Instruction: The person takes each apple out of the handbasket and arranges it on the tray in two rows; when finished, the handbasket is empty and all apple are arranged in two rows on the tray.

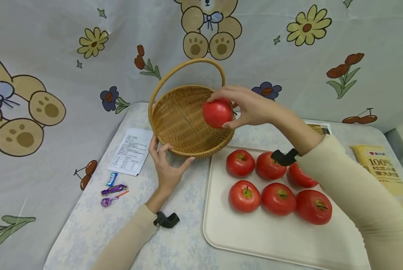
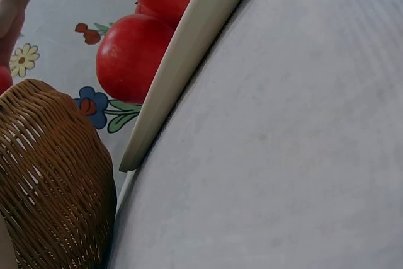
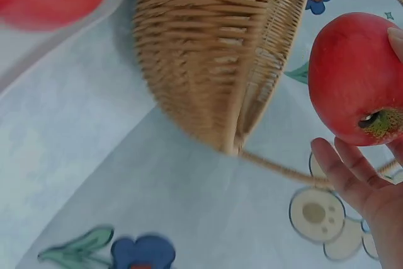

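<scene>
A red apple (image 1: pixel 217 113) is pinched between the thumb and fingers of my right hand (image 1: pixel 247 105), over the right side of a wicker basket (image 1: pixel 184 120). In the right wrist view the held apple (image 3: pixel 356 80) is apart from the basket's rim, its stem end showing. My left hand (image 1: pixel 167 168) grips the basket's near left edge with thumb and fingers spread along it. The basket is tilted, its opening facing me, and no apple shows inside. Several red apples (image 1: pixel 244 196) lie in two rows on a cream tray (image 1: pixel 248 232); my right forearm partly covers one.
Left of the basket lie a printed sheet (image 1: pixel 130 152), a small blue packet (image 1: pixel 112 179), a purple-wrapped candy (image 1: pixel 113 189) and a lollipop (image 1: pixel 106 201). A yellow food bag (image 1: pixel 378 165) lies at the right. Patterned cloth (image 1: pixel 127 33) hangs behind the table.
</scene>
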`<state>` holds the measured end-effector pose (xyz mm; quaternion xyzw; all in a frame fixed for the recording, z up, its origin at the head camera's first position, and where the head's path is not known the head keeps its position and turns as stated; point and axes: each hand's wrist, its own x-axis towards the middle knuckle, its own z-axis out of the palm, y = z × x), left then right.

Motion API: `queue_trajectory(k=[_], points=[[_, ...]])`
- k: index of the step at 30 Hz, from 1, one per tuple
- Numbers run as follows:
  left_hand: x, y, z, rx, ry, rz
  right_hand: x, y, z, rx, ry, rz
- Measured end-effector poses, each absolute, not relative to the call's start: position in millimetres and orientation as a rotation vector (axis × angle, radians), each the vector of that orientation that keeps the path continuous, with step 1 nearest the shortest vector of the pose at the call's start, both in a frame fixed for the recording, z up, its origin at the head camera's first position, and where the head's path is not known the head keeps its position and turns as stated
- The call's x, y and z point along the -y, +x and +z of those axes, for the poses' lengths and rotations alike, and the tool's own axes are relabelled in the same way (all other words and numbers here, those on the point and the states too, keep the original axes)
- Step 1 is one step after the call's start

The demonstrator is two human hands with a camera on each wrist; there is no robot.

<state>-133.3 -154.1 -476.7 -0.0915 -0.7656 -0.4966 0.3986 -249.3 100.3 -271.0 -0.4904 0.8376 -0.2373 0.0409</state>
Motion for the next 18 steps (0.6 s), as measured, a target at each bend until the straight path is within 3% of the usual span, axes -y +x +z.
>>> queue_trajectory(k=[18], points=[[141, -117, -443, 1.888, -0.279, -1.314, -241, -159, -280, -2.813, -1.155, -0.642]])
